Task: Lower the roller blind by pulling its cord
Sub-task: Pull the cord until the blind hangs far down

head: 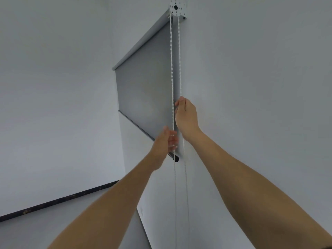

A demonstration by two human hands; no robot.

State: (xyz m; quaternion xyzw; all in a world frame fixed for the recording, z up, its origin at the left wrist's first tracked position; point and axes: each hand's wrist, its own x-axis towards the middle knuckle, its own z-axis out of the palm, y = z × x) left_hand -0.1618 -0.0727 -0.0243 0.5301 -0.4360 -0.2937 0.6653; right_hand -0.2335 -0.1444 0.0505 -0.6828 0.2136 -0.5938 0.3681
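A grey roller blind (143, 90) hangs on the white wall, partly unrolled, its dark bottom bar (143, 132) slanting down to an end cap near my left hand. A white beaded cord (171, 56) loops down in two strands from the round bracket (177, 8) at the top. My right hand (186, 117) is raised higher and closed around the right strand. My left hand (166, 142) is lower and blurred, its fingers curled at the left strand. Below my hands the two strands hang down thin and faint.
White walls meet in a corner to the left of the blind. A dark baseboard strip (59, 200) runs along the lower left. A pale panel edge (142, 223) shows between my forearms at the bottom.
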